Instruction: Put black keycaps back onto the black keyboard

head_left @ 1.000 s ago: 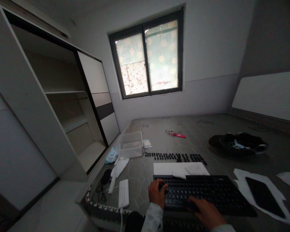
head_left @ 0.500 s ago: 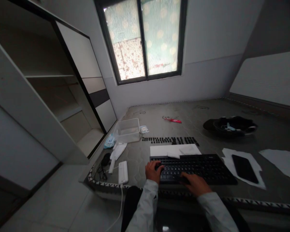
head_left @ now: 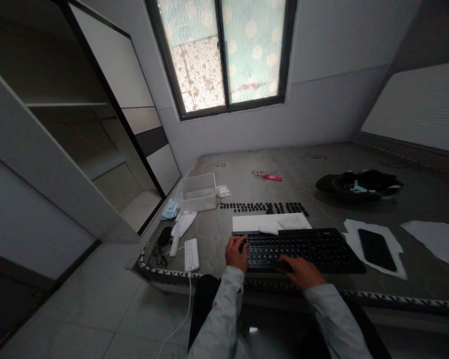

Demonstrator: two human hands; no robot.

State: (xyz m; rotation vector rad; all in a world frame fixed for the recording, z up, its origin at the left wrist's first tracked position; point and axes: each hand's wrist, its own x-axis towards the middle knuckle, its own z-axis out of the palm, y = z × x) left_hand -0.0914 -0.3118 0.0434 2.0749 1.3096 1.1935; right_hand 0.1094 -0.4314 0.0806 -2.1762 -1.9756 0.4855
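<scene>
A black keyboard (head_left: 314, 249) lies at the mattress's near edge, with much of its left part showing bare key sockets. My left hand (head_left: 235, 255) is closed at its left end, fingers curled over the keys and thumb bent toward them. Over the front edge, my right hand (head_left: 301, 272) is closed around a small dark object (head_left: 282, 266) whose kind I cannot make out against the black keyboard. Beyond the keyboard lies a white sheet of paper (head_left: 247, 223), and behind that are rows of loose black keycaps (head_left: 269, 208).
Left of the keyboard are a white power strip (head_left: 191, 255), a coiled black cable (head_left: 159, 255) and a clear plastic box (head_left: 198, 199). To the right, a phone (head_left: 376, 249) rests on paper, with a dark cap (head_left: 359, 187) behind it. A red item (head_left: 269, 176) lies farther back.
The camera view has tilted slightly down, so the scene sits higher in the picture. Both hands stay at nearly the same places on the keyboard.
</scene>
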